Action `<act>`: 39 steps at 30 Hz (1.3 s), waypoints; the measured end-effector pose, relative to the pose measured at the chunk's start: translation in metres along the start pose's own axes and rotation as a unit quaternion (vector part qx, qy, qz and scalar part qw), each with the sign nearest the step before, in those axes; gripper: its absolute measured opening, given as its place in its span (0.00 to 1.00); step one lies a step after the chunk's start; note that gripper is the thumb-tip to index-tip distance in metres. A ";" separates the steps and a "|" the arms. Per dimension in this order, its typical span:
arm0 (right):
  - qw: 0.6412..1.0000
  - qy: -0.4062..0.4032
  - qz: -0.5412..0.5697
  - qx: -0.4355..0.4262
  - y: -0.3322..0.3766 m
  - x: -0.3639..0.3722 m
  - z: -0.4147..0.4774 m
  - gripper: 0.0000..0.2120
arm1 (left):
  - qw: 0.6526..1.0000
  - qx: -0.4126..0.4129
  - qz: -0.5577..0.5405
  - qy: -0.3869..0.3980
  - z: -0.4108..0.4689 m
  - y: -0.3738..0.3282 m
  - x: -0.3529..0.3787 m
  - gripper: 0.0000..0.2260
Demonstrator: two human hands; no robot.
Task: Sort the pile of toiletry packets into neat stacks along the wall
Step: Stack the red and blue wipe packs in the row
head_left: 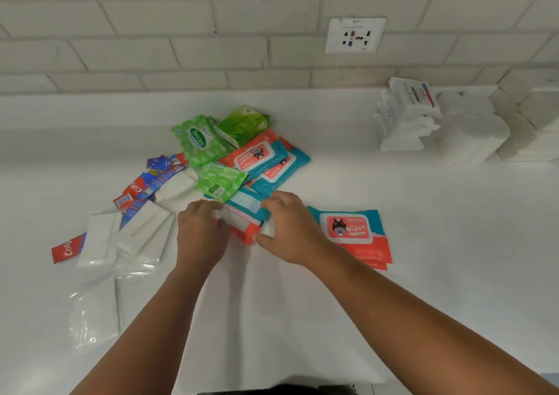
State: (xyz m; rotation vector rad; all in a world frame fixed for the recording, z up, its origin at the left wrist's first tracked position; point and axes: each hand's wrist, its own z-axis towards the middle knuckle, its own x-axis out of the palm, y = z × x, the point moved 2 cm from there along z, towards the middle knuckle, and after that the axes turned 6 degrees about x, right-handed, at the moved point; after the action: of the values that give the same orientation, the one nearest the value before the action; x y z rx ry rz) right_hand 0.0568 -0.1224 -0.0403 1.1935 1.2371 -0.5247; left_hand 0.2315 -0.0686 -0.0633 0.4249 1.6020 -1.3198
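Squarely between both hands lies an orange-and-teal wipes packet (242, 228), flat on the white counter (423, 201) at the near edge of the mixed pile (230, 158). The left hand (201, 234) curls its fingers over the packet's left end. The right hand (290, 231) grips the right end, thumb on the near edge and fingers over the far side. Both forearms reach in from below, converging. Just to the right rests a small stack of matching wipes (352, 234). On the left lie clear wrappers (99, 243) (white pads inside) and red toothpaste sachets (68, 251). White stacks (408, 113) stand along the tiled wall (181, 46).
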 end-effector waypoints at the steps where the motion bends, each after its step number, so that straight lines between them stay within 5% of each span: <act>1: 1.000 0.022 0.003 0.004 0.008 0.005 0.005 0.35 | 1.000 0.004 0.008 -0.004 0.002 0.007 -0.002 0.15; 11: 0.997 0.052 -0.025 0.050 0.030 0.042 0.035 0.45 | 0.994 0.060 0.026 0.084 0.021 0.040 -0.002 0.23; 19: 0.959 0.032 0.240 0.145 0.019 0.052 0.025 0.33 | 0.988 0.090 -0.107 0.071 0.015 0.043 -0.007 0.25; 25: 0.891 0.081 0.403 0.192 0.017 0.026 0.019 0.14 | 0.986 0.109 -0.126 0.002 0.017 0.045 -0.013 0.12; 30: 0.917 0.091 0.358 0.151 0.008 0.007 0.009 0.16 | 0.940 0.006 -0.338 0.056 0.008 0.047 -0.020 0.04; 39: 0.900 0.068 0.400 0.158 -0.007 -0.027 -0.010 0.15 | 0.881 -0.036 -0.456 0.119 0.001 0.002 -0.026 0.17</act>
State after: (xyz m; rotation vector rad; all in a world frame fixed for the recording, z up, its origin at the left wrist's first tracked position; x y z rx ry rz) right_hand 0.0379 -0.1235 -0.0177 1.9004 0.6762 -0.0148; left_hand 0.2453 -0.0607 -0.0431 -0.2928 2.1678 -1.9303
